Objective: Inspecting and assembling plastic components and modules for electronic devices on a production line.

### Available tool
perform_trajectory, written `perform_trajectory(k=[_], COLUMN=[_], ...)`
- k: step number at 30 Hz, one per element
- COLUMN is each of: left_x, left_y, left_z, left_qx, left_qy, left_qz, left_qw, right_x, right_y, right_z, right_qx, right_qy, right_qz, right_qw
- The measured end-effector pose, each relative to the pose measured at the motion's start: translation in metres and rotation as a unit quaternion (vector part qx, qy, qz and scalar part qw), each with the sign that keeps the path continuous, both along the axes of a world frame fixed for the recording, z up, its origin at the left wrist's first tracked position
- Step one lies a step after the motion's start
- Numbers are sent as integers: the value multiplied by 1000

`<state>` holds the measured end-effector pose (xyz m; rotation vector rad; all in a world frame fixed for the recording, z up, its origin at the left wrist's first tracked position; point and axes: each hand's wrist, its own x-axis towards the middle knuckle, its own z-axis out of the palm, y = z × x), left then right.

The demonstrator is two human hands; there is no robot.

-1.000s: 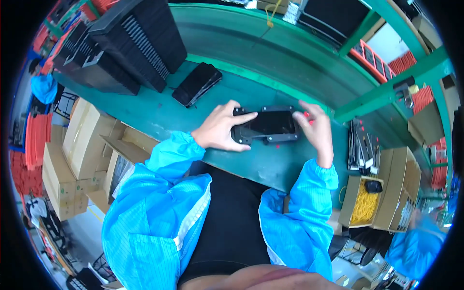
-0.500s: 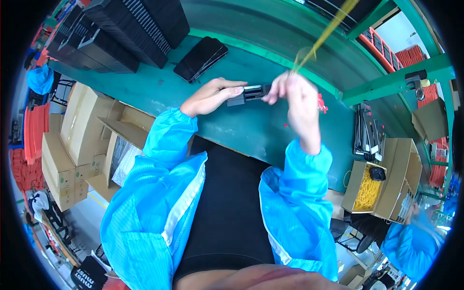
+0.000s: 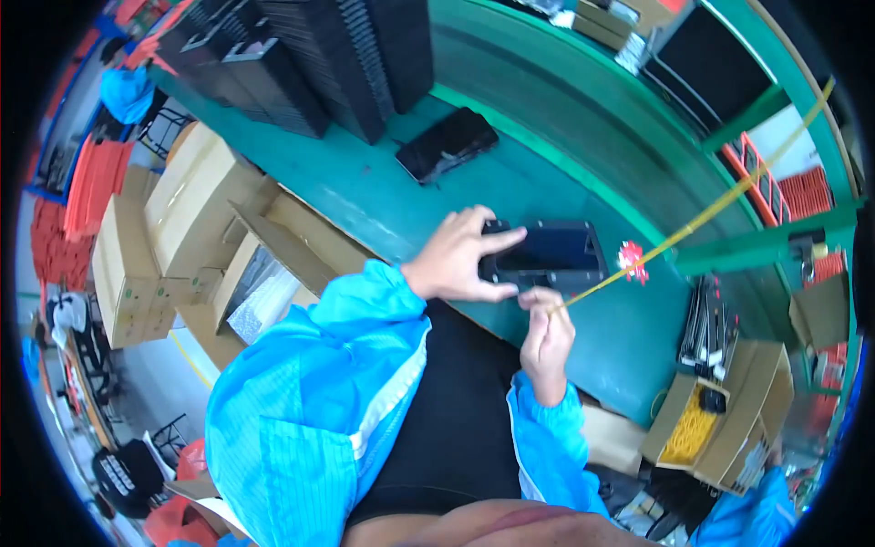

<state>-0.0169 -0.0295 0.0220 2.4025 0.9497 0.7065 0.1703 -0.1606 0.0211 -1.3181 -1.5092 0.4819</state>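
Observation:
A flat black rectangular device (image 3: 558, 248) with a dark glossy panel and a thicker frame is raised over the green bench. My left hand (image 3: 462, 260) grips its left end, forefinger across the top face and thumb along the near edge. Just below that near edge is my right hand (image 3: 547, 342), its fingertips pinched together. From the pinch a yellow cord (image 3: 693, 226) runs taut toward the upper right, over the bench rail. The fingertips hide the cord's end. Whether it is joined to the device I cannot tell.
Black flat cases (image 3: 447, 144) lie on the green bench (image 3: 355, 196), beside tall black stacks (image 3: 342, 68). Small red pieces (image 3: 632, 262) sit right of the device. Cartons (image 3: 196, 205) stand at left. An open box of yellow cords (image 3: 688, 436) is at lower right, near another person's blue sleeve (image 3: 752, 510).
The device has turned from edge-on to show its broad dark face. My right hand has come down and nearer me, drawing the cord lower. The whole view has shifted.

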Motion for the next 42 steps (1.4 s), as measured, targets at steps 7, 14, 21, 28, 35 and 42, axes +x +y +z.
perform_trajectory(k=[7, 14, 21, 28, 35, 42], left_x=[3, -8, -44, -38, -95, -142], left_y=[-16, 50, 35, 15, 67, 194], left_z=[-13, 15, 122, 140, 224, 331], left_qx=[111, -285, 301, 387, 458, 64], left_qy=[-10, -285, -108, -76, 5, 343], left_qz=[10, -3, 83, 105, 140, 349], left_qw=[994, 915, 944, 913, 878, 870], right_x=[-7, 70, 59, -41, -26, -43], right_y=[-12, 14, 47, 97, 142, 121], right_z=[-17, 47, 108, 107, 103, 100], right_qx=[-19, -29, 198, -100, -38, -49], right_qy=[35, -42, -133, 572, 562, 578], right_qz=[-34, -176, -376, 171, 128, 125], right_qw=[999, 983, 895, 796, 816, 805])
